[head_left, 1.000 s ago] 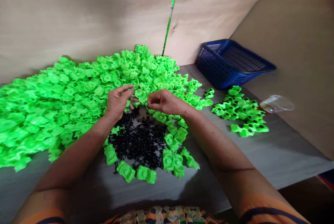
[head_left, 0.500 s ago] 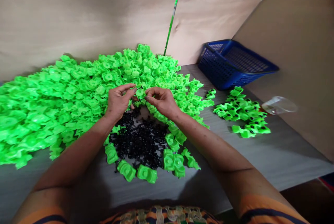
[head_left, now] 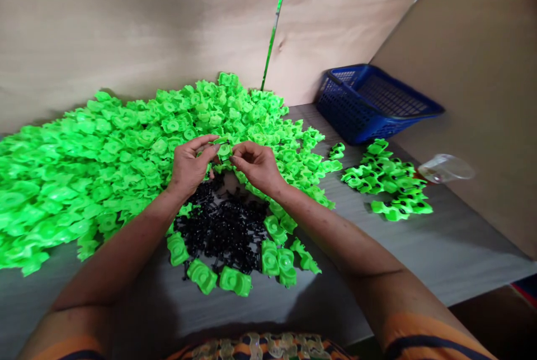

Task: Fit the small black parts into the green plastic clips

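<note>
A bright green plastic toy car body (head_left: 225, 150) is held up above the front of the green heap. My left hand (head_left: 191, 163) pinches it from the left between thumb and fingers. A small black part (head_left: 228, 141) lies across its upper end. At its right edge my right hand (head_left: 255, 163) has thumb and forefinger pressed together; what sits between them is too small to make out. Below both hands lies a pile of black wheel-and-axle pieces (head_left: 226, 231), with several green car bodies (head_left: 235, 280) around its front edge.
A large heap of green car bodies (head_left: 104, 164) covers the left and back. On the right lie green bodies with black parts fitted (head_left: 386, 175), beside a clear plastic cup (head_left: 448, 167) on its side. A blue basket (head_left: 369, 102) stands behind them. A green-stained stick (head_left: 272, 38) leans on the wall.
My right thumb and fingertips have shifted slightly at the right edge of the green body. My left hand keeps its hold. The whole view has moved a little.
</note>
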`<state>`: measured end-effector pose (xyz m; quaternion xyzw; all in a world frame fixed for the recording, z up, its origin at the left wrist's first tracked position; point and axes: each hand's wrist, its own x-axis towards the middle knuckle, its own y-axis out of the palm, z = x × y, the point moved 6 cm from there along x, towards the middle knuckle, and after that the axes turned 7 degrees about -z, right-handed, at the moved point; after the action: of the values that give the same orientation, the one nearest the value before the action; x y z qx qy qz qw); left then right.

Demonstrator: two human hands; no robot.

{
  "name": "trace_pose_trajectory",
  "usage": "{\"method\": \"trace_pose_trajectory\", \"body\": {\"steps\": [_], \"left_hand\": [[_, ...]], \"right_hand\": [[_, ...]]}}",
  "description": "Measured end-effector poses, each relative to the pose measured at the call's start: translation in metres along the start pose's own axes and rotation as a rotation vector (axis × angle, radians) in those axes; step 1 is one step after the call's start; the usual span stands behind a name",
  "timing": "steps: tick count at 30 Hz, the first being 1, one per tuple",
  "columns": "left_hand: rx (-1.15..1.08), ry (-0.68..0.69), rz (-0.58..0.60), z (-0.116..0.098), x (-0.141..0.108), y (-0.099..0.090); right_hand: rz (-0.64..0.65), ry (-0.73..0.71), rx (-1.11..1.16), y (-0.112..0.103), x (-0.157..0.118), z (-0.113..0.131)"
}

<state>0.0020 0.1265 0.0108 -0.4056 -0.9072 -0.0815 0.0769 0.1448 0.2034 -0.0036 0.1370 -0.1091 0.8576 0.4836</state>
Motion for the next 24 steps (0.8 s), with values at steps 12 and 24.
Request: {"method": "trace_pose_trajectory", "body": {"steps": [12, 24], "left_hand": [[0.011, 0.010, -0.018, -0.0007, -0.0005, -0.0005], [0.032, -0.013, 0.058, -0.0027, -0.0024, 0.0021]], "right_hand": [[0.002, 0.151, 0.143, 0.0022, -0.0019, 0.0041], [-0.043, 0.066, 0.135, 0.0012, -0.0020, 0.0001]]}}
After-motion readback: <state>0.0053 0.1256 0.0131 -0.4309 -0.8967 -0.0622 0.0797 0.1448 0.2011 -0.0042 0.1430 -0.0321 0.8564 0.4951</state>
